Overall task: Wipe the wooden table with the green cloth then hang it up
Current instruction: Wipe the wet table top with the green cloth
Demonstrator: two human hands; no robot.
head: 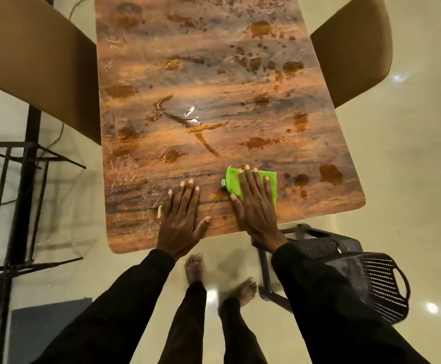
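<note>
The right hand (253,203) lies flat on the green cloth (234,183), fingers straight and spread. Its grip is wide: it presses the cloth down and does not clasp it. The folded cloth sits on the wooden table (208,82) close to the near edge, right of centre. The left hand (181,219) rests palm-down on the bare table just beside the cloth, not touching it, with a wide grip holding nothing. Brown spill patches (331,174) cover the table surface beyond the hands. The left tan chair (30,61) and right tan chair (353,48) stand at the long sides. A black perforated chair (358,271) stands at the near right corner.
</note>
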